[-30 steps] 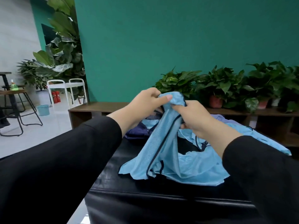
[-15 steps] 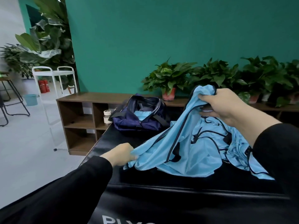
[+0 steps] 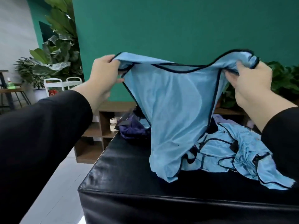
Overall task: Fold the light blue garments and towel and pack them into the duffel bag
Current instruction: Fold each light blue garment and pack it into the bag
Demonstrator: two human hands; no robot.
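Held garment (image 3: 174,110), centre frame: light blue, plain, edged in dark navy piping. Heap of garments (image 3: 239,152), lower right: the same light blue with thin dark trim lines. Duffel bag (image 3: 132,128), centre: deep navy. Padded surface (image 3: 123,178), lower centre: glossy black. Sleeves (image 3: 40,135), lower left and right edges: black. Wall (image 3: 178,25), upper centre: solid teal green. Shelf unit (image 3: 100,131), centre left: brown wood. Plants (image 3: 56,50), upper left: dark green leaves. Cart (image 3: 55,84), left: white. Floor (image 3: 61,183), lower left: pale grey.
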